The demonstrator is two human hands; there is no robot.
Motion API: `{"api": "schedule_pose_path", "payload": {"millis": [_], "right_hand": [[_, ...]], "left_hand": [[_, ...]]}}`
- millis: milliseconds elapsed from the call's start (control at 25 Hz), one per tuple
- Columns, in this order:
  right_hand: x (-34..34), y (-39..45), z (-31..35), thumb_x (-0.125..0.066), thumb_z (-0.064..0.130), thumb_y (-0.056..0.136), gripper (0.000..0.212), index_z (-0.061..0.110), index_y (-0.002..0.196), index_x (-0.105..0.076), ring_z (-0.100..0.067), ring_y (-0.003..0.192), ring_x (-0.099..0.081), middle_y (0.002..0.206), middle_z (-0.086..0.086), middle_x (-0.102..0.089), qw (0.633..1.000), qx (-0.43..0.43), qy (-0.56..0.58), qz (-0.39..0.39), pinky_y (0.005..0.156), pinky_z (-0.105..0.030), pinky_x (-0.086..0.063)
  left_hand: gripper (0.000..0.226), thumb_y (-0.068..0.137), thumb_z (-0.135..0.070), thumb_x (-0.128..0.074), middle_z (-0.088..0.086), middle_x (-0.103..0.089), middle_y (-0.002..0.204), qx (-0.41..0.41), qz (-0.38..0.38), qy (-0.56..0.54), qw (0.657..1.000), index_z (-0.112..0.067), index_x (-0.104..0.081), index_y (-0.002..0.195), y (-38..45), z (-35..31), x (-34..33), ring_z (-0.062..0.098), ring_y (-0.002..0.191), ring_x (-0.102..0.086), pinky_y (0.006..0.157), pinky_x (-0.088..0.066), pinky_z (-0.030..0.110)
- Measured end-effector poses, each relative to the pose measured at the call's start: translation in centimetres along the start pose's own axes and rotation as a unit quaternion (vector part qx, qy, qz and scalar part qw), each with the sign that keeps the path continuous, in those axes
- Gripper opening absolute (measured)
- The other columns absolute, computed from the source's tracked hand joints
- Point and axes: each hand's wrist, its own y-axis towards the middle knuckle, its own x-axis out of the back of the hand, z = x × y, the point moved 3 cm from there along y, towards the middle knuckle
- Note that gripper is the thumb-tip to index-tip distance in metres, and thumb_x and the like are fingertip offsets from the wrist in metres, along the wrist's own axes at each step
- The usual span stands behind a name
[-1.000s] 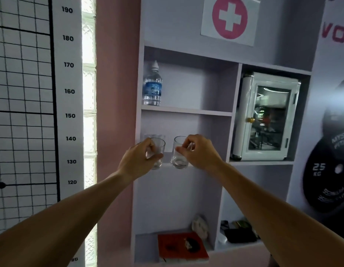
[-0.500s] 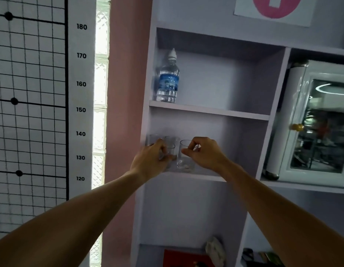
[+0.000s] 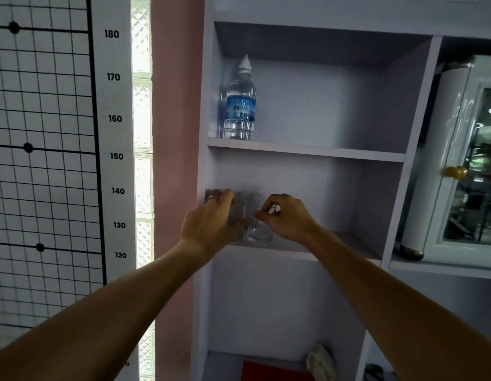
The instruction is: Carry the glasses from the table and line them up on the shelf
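Two clear tumblers sit at the left end of the middle shelf (image 3: 335, 250) of a pale lilac unit. My left hand (image 3: 211, 224) wraps around the left glass (image 3: 237, 213), which is mostly hidden behind my fingers. My right hand (image 3: 287, 218) pinches the rim of the right glass (image 3: 259, 233), whose base rests on the shelf board. The two glasses stand side by side, almost touching. A further clear glass (image 3: 210, 195) shows at the far left behind my left hand.
A water bottle (image 3: 239, 105) stands on the shelf above. A white glass-door cabinet (image 3: 470, 160) fills the compartment to the right. A red item (image 3: 269, 372) and a white bundle (image 3: 320, 362) lie on the bottom shelf. A height chart (image 3: 115, 155) hangs on the left wall.
Both hands have pushed the two glasses further into the shelf and lowered them onto the board. The camera has moved closer and tilted left.
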Motion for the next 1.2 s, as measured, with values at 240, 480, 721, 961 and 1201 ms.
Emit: {"api": "schedule_pose_path", "payload": {"millis": [240,480,721,961,1201], "right_hand": [[-0.9,0.8,-0.1,-0.078,0.031,0.07,0.036,0.032,0.102,-0.061,-0.016,0.084,-0.062,0.107,0.0,-0.057,1.0,-0.009,0.029,-0.009,0.06,-0.017,-0.042],[-1.9,1.4,0.1,-0.082,0.028,0.069,0.052,0.031,0.111,-0.052,-0.015,0.081,-0.061,0.099,-0.002,-0.058,0.999,-0.015,0.043,-0.013,0.052,-0.014,-0.04],[-2.1,1.6,0.2,-0.084,0.024,0.071,0.056,0.027,0.115,-0.05,-0.01,0.067,-0.059,0.081,0.002,-0.061,0.999,-0.009,0.045,-0.004,0.047,-0.011,-0.038],[-1.5,0.1,0.5,-0.083,0.022,0.07,0.06,0.025,0.113,-0.041,-0.007,0.062,-0.057,0.073,0.008,-0.057,0.998,-0.003,0.063,-0.03,0.04,-0.009,-0.039],[-3.2,-2.1,3.4,-0.074,0.024,0.076,0.019,0.019,0.063,-0.061,-0.004,0.053,-0.054,0.061,0.005,-0.062,0.993,0.088,0.04,0.064,0.052,-0.021,-0.042]], "left_hand": [[0.051,0.095,-0.061,-0.041,0.012,-0.055,0.123,-0.03,-0.013,0.065,0.997,-0.015,-0.047,0.118,0.1,0.1,-0.2,0.029,0.075,-0.069,0.064,-0.062,0.041],[0.027,0.103,-0.032,-0.042,0.007,-0.074,0.111,-0.055,-0.015,0.101,0.993,-0.014,-0.055,0.118,-0.2,0.7,-0.9,0.029,0.084,-0.073,0.074,-0.062,0.039],[0.026,0.1,-0.03,-0.044,0.006,-0.072,0.113,-0.06,-0.008,0.114,0.992,-0.016,-0.06,0.115,-0.2,0.6,-1.1,0.028,0.088,-0.072,0.077,-0.06,0.037],[0.01,0.088,-0.031,-0.056,0.0,-0.072,0.083,-0.017,0.046,0.041,0.998,-0.022,-0.06,0.086,-1.0,0.9,-0.5,0.028,0.074,-0.068,0.063,-0.053,0.031],[0.012,0.082,-0.037,-0.069,-0.019,-0.057,0.069,0.064,0.123,0.011,0.99,-0.034,-0.059,0.078,-3.8,4.6,3.5,0.011,0.068,-0.062,0.055,-0.037,0.02]]}}
